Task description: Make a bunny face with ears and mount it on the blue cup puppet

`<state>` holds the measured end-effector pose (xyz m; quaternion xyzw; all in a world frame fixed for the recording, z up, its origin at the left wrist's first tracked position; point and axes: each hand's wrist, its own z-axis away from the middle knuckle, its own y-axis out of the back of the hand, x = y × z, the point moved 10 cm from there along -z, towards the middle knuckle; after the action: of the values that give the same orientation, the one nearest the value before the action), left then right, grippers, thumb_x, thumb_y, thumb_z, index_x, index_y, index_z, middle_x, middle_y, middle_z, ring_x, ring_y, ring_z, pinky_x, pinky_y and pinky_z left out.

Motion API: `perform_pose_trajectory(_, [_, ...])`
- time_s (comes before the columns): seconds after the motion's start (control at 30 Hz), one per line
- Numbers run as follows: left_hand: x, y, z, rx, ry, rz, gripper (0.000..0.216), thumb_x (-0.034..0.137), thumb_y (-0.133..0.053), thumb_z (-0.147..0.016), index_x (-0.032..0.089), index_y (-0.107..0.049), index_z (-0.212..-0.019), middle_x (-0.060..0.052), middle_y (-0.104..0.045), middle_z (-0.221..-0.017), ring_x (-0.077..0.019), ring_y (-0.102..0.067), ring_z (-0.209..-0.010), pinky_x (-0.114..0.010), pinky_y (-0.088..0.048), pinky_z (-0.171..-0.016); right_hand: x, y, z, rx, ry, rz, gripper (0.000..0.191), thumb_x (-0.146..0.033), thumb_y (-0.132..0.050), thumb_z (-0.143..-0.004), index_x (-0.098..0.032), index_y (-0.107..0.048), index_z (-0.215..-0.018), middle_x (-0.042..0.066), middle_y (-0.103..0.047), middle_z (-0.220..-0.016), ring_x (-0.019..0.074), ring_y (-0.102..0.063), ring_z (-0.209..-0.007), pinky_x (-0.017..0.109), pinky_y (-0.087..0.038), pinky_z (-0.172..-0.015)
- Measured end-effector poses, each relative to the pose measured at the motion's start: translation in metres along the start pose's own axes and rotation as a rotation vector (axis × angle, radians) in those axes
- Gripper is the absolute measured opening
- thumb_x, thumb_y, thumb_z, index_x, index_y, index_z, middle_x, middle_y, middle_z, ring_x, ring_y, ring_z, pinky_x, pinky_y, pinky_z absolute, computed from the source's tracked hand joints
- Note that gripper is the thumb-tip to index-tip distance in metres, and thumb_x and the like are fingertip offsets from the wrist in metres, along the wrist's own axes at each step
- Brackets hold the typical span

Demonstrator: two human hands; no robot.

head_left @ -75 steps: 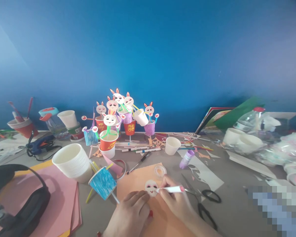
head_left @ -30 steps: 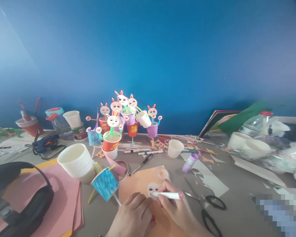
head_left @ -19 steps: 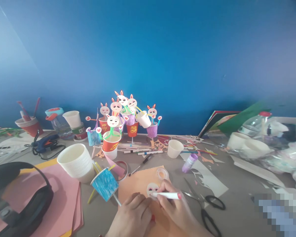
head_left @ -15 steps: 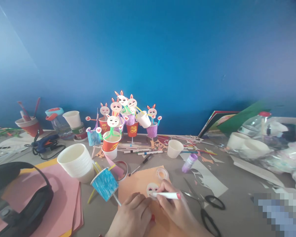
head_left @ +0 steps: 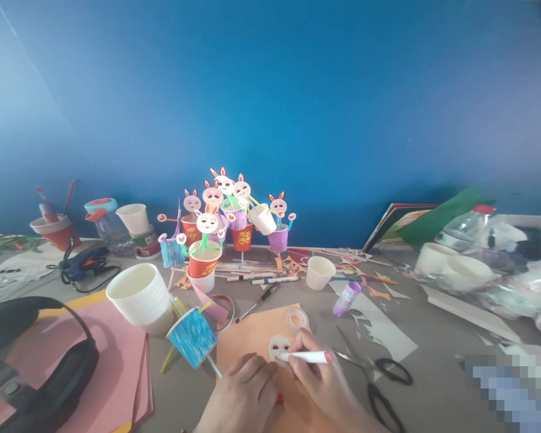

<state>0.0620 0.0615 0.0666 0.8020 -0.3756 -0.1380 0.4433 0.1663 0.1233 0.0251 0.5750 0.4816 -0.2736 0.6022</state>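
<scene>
Barely moved since 1 second back: our right hand (head_left: pixel 318 376) closed around red-capped marker (head_left: pixel 304 357), tip on round paper face (head_left: pixel 277 346) atop orange sheet (head_left: pixel 247 331). Left hand (head_left: pixel 246 391) half-curled, gripping nothing, fingertips pressing beside face. We judge: pin flat, short strokes.

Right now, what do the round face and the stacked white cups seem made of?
Round face by the marker: thin matte paper, probably; it lies flat on the orange sheet. Stacked white cups: likely matte paper; thin nested rims show as ridges.
</scene>
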Motion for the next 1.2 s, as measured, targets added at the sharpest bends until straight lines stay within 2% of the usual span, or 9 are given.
perform_pose_trajectory(0.23, [0.000, 0.001, 0.001, 0.020, -0.014, -0.014, 0.009, 0.024, -0.065, -0.082, 0.020, -0.059, -0.077, 0.003, -0.073, -0.095, -0.0161, -0.063, -0.083, -0.029, -0.055, -0.079, 0.005, 0.002, 0.000, 0.034, -0.060, -0.118, 0.018, -0.027, -0.046, -0.088, -0.025, -0.041, -0.071, -0.009, -0.044, -0.053, 0.0115, -0.040, -0.046, 0.022, -0.033, -0.048])
perform_pose_trajectory(0.53, [0.000, -0.006, 0.001, -0.038, -0.012, -0.038, 0.009, 0.024, -0.067, -0.081, 0.020, -0.059, -0.080, 0.001, -0.073, -0.099, -0.0163, -0.064, -0.085, -0.029, -0.055, -0.080, -0.002, 0.000, -0.001, -0.005, 0.023, -0.010, 0.015, -0.024, -0.046, -0.089, -0.025, -0.043, -0.074, -0.009, -0.042, -0.055, 0.0124, -0.040, -0.049, 0.022, -0.034, -0.049])
perform_pose_trajectory(0.7, [0.000, -0.004, 0.002, -0.016, -0.007, -0.024, 0.011, 0.025, -0.068, -0.081, 0.020, -0.059, -0.078, 0.002, -0.073, -0.098, -0.0169, -0.064, -0.084, -0.029, -0.055, -0.079, 0.000, 0.001, -0.001, 0.001, 0.040, 0.051, 0.015, -0.022, -0.048, -0.088, -0.024, -0.044, -0.074, -0.008, -0.044, -0.057, 0.0118, -0.041, -0.051, 0.021, -0.032, -0.050])
perform_pose_trajectory(1.07, [0.000, -0.005, 0.004, 0.021, -0.023, -0.028, 0.006, 0.023, -0.065, -0.082, 0.020, -0.060, -0.081, 0.001, -0.073, -0.100, -0.0172, -0.065, -0.085, -0.030, -0.056, -0.079, 0.003, 0.005, 0.001, 0.037, -0.043, -0.150, 0.018, -0.029, -0.046, -0.091, -0.024, -0.043, -0.073, -0.006, -0.051, -0.058, 0.0135, -0.047, -0.052, 0.024, -0.039, -0.053])
perform_pose_trajectory(1.2, [0.000, -0.005, 0.006, 0.047, -0.038, -0.034, 0.008, 0.022, -0.061, -0.085, 0.020, -0.060, -0.077, 0.000, -0.074, -0.096, -0.0176, -0.065, -0.084, -0.030, -0.056, -0.079, 0.000, 0.018, 0.000, 0.143, -0.055, -0.205, 0.020, -0.029, -0.049, -0.086, -0.024, -0.044, -0.068, -0.006, -0.049, -0.055, 0.0141, -0.046, -0.052, 0.025, -0.038, -0.054])
